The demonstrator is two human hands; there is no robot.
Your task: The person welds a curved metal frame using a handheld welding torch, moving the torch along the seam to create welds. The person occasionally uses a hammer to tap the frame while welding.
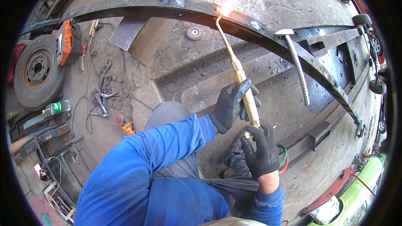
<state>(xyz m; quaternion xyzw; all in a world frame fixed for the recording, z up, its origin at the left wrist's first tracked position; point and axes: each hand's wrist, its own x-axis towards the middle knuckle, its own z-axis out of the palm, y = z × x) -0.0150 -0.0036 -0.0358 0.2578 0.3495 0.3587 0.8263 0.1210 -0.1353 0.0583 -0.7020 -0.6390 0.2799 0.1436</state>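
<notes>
A brass gas torch (pixel 237 72) slants up and away from me, its thin bent tip against a long dark steel beam (pixel 167 7). Bright flame and an orange glow (pixel 228 8) show where the tip meets the beam. My left hand (pixel 232 102), in a black glove, wraps round the torch's handle. My right hand (pixel 261 148), gloved too, grips the handle's rear end by the valve knobs. Green and red hoses (pixel 284 158) curve beside my right wrist. A hammer (pixel 293 54) leans on the beam to the right of the flame.
At left lie a wheel with tyre (pixel 38 68), an orange case (pixel 65 44), a plastic bottle (pixel 58 107), scattered hand tools (pixel 100 98) and an angle grinder (pixel 125 124). Steel channels (pixel 331 39) lie at right. A red jack (pixel 328 190) and a green machine (pixel 362 192) stand lower right.
</notes>
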